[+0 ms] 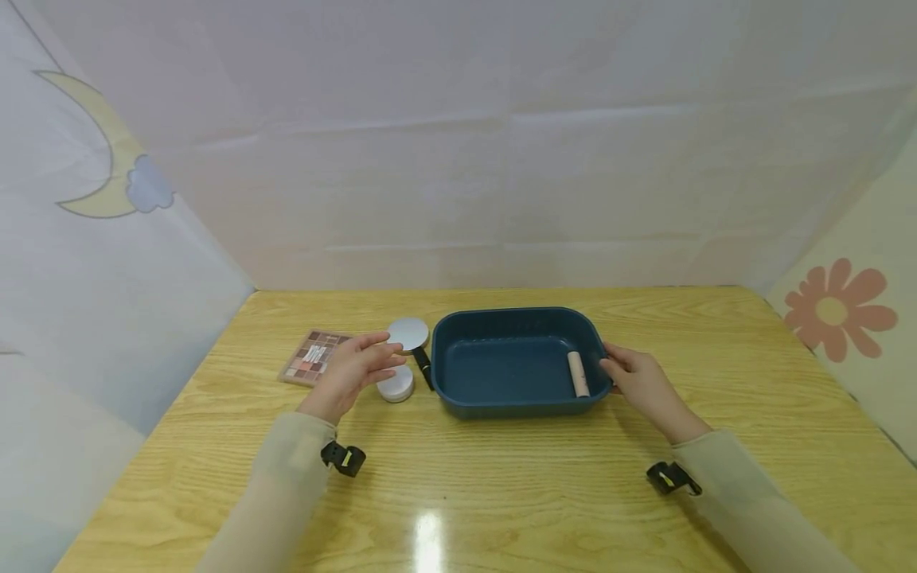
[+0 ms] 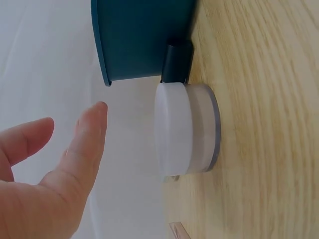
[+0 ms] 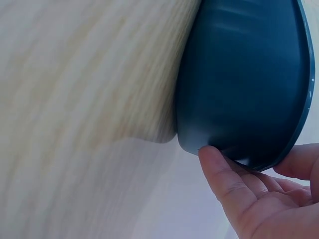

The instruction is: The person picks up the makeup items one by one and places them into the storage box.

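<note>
A dark blue rectangular tub (image 1: 501, 370) stands on the table, with a pale peach tube (image 1: 578, 374) lying inside near its right end. My right hand (image 1: 645, 386) grips the tub's right end, thumb at the rim and fingers against the outer wall (image 3: 239, 84) in the right wrist view. To the left, my left hand (image 1: 349, 374) hovers with fingers extended and holds nothing. Closest to it is a round white-lidded jar (image 1: 396, 385); the left wrist view shows its clear lower rim. A slim black tube (image 1: 423, 366) lies between jar and tub.
Behind the jar lies a round, silvery-white-topped case (image 1: 408, 333). An eyeshadow palette (image 1: 310, 360) sits farther left, partly covered by the left hand. A pale cloth backdrop (image 1: 458, 199) rises at the wooden table's (image 1: 501, 485) far edge.
</note>
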`<state>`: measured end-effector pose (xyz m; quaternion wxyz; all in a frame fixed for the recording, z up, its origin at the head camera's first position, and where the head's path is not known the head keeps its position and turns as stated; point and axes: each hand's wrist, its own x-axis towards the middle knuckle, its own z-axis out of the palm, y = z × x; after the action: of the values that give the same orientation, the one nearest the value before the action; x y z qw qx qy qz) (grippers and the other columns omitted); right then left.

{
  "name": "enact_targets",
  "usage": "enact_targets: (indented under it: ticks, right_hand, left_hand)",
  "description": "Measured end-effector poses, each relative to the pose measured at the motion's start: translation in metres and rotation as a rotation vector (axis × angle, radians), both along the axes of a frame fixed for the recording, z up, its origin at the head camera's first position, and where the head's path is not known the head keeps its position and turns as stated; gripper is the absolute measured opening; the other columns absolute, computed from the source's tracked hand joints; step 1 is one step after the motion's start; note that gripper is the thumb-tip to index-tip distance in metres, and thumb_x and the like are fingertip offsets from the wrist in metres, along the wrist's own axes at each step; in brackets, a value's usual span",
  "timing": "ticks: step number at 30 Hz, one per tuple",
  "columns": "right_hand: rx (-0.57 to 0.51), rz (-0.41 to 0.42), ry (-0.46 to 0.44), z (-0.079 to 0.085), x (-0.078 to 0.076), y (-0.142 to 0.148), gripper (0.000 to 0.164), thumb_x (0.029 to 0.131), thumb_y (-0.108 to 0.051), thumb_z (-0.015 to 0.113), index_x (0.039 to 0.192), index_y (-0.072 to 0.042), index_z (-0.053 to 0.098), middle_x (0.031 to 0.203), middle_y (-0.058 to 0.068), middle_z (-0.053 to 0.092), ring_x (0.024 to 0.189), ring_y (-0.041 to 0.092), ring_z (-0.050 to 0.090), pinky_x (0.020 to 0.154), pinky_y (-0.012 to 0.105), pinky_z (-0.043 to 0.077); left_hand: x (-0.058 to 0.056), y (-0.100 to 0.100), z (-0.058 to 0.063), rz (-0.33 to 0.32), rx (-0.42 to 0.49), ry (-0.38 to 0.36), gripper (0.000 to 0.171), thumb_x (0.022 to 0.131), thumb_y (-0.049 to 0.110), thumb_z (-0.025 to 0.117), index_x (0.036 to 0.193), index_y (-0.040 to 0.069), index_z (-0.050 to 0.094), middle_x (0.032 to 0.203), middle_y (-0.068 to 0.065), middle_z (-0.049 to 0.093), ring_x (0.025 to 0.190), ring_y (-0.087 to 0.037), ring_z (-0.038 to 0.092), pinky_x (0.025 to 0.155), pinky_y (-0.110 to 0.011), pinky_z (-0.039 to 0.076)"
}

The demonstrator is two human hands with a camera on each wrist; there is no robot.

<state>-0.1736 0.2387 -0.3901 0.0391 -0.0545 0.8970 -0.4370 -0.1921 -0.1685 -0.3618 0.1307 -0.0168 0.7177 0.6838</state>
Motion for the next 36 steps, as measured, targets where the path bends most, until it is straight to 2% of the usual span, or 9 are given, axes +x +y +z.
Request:
enact_targets:
  ticks: [6, 10, 14, 19, 24, 31, 36]
  right_hand:
    - [-0.001, 0.002, -0.013, 0.001, 0.0, 0.0, 0.05, 0.109, -0.011, 0.041, 0.149, 0.017, 0.028, 0.143, 0.041, 0.041, 0.12, 0.05, 0.056, 0.08, 0.038, 0.06]
    - [0.001, 0.002, -0.012, 0.001, 0.0, 0.0, 0.05, 0.109, -0.011, 0.041, 0.149, 0.017, 0.028, 0.143, 0.041, 0.041, 0.121, 0.05, 0.056, 0.08, 0.038, 0.06]
    - [-0.001, 0.004, -0.011, 0.001, 0.0, 0.0, 0.05, 0.109, -0.011, 0.041, 0.149, 0.018, 0.027, 0.143, 0.041, 0.041, 0.121, 0.051, 0.055, 0.081, 0.039, 0.06]
    - [-0.006, 0.008, -0.012, 0.001, 0.0, 0.0, 0.051, 0.109, -0.011, 0.04, 0.149, 0.018, 0.027, 0.143, 0.042, 0.04, 0.121, 0.051, 0.055, 0.081, 0.039, 0.06]
    - [0.001, 0.005, -0.002, 0.0, 0.0, 0.0, 0.05, 0.109, -0.01, 0.041, 0.148, 0.018, 0.028, 0.142, 0.042, 0.042, 0.119, 0.051, 0.056, 0.081, 0.041, 0.06]
    - [-0.004, 0.004, -0.012, 0.0, 0.001, 0.0, 0.05, 0.109, -0.01, 0.04, 0.149, 0.018, 0.027, 0.143, 0.042, 0.041, 0.121, 0.052, 0.054, 0.082, 0.043, 0.059]
    - [-0.002, 0.006, -0.008, 0.0, 0.001, -0.001, 0.05, 0.109, -0.01, 0.041, 0.149, 0.018, 0.027, 0.143, 0.042, 0.04, 0.119, 0.051, 0.055, 0.082, 0.043, 0.059]
  left_hand:
    - [0.001, 0.001, -0.004, 0.048, -0.055, 0.021, 0.052, 0.106, 0.005, 0.045, 0.153, -0.009, 0.029, 0.148, -0.031, 0.044, 0.131, -0.038, 0.053, 0.105, -0.037, 0.05]
    - [0.001, 0.002, -0.004, 0.066, -0.113, 0.031, 0.051, 0.105, 0.004, 0.048, 0.152, -0.009, 0.032, 0.148, -0.03, 0.045, 0.135, -0.04, 0.048, 0.112, -0.048, 0.042]
    - [0.002, 0.003, -0.006, 0.06, -0.167, 0.054, 0.05, 0.104, 0.002, 0.05, 0.149, -0.01, 0.035, 0.146, -0.03, 0.046, 0.136, -0.042, 0.045, 0.113, -0.051, 0.038]
    - [0.001, 0.002, -0.012, 0.029, -0.328, 0.112, 0.053, 0.1, 0.002, 0.057, 0.148, -0.009, 0.037, 0.148, -0.029, 0.045, 0.142, -0.043, 0.039, 0.116, -0.053, 0.034]
    - [0.001, 0.001, -0.018, -0.045, -0.495, 0.131, 0.063, 0.099, 0.008, 0.062, 0.151, -0.009, 0.032, 0.154, -0.029, 0.038, 0.147, -0.045, 0.028, 0.119, -0.057, 0.027]
    - [0.001, 0.004, -0.027, -0.091, -0.694, 0.15, 0.075, 0.096, 0.013, 0.069, 0.154, -0.007, 0.028, 0.156, -0.029, 0.035, 0.143, -0.047, 0.033, 0.115, -0.059, 0.031]
    - [0.001, 0.007, -0.033, -0.125, -0.755, 0.161, 0.083, 0.092, 0.011, 0.074, 0.155, -0.008, 0.024, 0.156, -0.032, 0.032, 0.141, -0.049, 0.037, 0.114, -0.059, 0.033]
